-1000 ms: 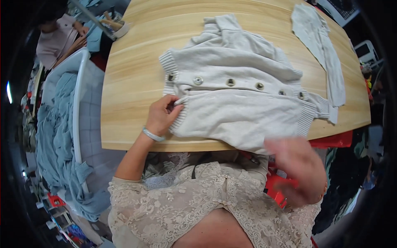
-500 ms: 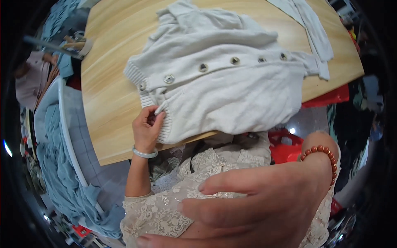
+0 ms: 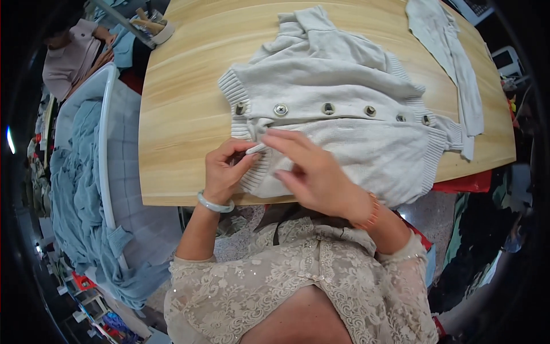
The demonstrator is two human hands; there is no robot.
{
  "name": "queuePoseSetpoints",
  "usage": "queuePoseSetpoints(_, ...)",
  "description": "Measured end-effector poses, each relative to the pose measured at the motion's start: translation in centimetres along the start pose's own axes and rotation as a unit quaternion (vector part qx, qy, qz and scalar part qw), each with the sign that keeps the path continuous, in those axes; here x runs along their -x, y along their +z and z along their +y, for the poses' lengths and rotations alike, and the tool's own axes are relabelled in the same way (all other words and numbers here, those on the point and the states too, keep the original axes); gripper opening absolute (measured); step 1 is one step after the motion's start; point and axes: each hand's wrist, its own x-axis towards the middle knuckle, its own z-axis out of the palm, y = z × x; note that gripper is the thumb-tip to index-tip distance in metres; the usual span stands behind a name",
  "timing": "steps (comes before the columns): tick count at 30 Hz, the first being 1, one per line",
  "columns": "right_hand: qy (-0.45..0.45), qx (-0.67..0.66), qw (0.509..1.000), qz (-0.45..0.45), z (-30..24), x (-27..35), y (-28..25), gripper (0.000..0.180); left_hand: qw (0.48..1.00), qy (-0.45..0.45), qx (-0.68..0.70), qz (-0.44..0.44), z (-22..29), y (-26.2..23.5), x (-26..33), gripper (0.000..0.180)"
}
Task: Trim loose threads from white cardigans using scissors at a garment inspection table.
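Note:
A cream knitted cardigan (image 3: 349, 143) lies on the wooden table, its row of big dark-and-pale buttons (image 3: 328, 108) running left to right. At its left end, my left hand (image 3: 226, 172) pinches a folded corner of the front edge, beside the ribbed hem, between thumb and fingers. Just to the right, my right hand (image 3: 315, 172) hovers over the garment with thumb and forefinger apart and nothing visible between them. Its fingertips are near the pinched corner; whether they touch the knit I cannot tell.
The table (image 3: 183, 114) ends close to my body. Another pale knit piece (image 3: 450, 63) lies at the far right. On the left stands a white bin (image 3: 106, 132) heaped with blue-grey knitwear (image 3: 77, 183). A cup of tools (image 3: 163, 33) sits at the far-left edge; a seated person (image 3: 71, 54) is beyond.
My right hand has moved from close to the camera out to the cardigan's left end. My left hand keeps its pinch on the corner. The view has shifted.

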Motion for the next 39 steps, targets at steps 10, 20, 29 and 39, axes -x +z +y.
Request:
queuePoseSetpoints(10,0.006,0.033,0.999,0.027,8.1,-2.0,4.3,0.016,0.972,0.100,-0.213,0.031,0.3,-0.9,-0.1,0.008)
queuePoseSetpoints(20,-0.002,0.167,0.985,-0.033,9.0,-0.9,6.1,0.025,0.949,0.128,-0.288,-0.020,-0.5,-3.0,-7.4,0.027)
queuePoseSetpoints(29,-0.051,0.161,0.985,0.027,7.7,0.2,5.9,0.025,0.981,-0.032,-0.166,-0.093,-1.3,-2.6,-7.8,0.020)
queuePoseSetpoints(39,-0.062,0.179,0.967,0.168,5.9,0.5,5.9,0.038,0.991,-0.071,-0.030,-0.114,1.1,-0.5,-4.3,0.006)
